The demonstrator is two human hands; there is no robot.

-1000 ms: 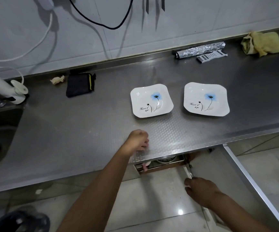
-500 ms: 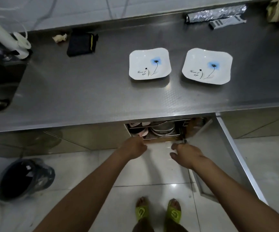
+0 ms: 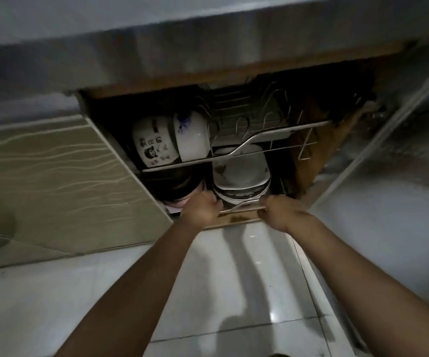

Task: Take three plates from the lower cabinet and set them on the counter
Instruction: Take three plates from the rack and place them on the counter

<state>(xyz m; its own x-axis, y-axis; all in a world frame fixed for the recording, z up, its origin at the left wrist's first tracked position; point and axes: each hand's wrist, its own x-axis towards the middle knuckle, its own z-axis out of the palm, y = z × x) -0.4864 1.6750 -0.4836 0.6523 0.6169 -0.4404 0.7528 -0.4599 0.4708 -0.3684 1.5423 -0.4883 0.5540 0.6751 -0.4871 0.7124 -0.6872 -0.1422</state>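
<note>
I look into the open lower cabinet. A stack of white plates (image 3: 241, 173) sits on the lower level of a wire rack (image 3: 236, 157). My left hand (image 3: 200, 208) is at the stack's front left edge, thumb against the bottom plates. My right hand (image 3: 279, 212) is at the stack's front right, with its knuckles over the rack's low front rail (image 3: 244, 206). The fingers of both hands are curled and hidden behind the hands, so it does not show whether they grip a plate or the rail. The counter's top is out of view.
Two white bowls (image 3: 172, 140) lie tilted on the rack's upper left, and a dark bowl (image 3: 172, 184) sits beneath them. The cabinet door (image 3: 378, 155) stands open on the right. A closed door panel (image 3: 61, 176) is on the left. Pale tiled floor (image 3: 234, 292) lies below.
The view dropped from the counter with its two plates down to the cabinet interior. Both hands moved forward from the cabinet's opening to the front of the plate stack.
</note>
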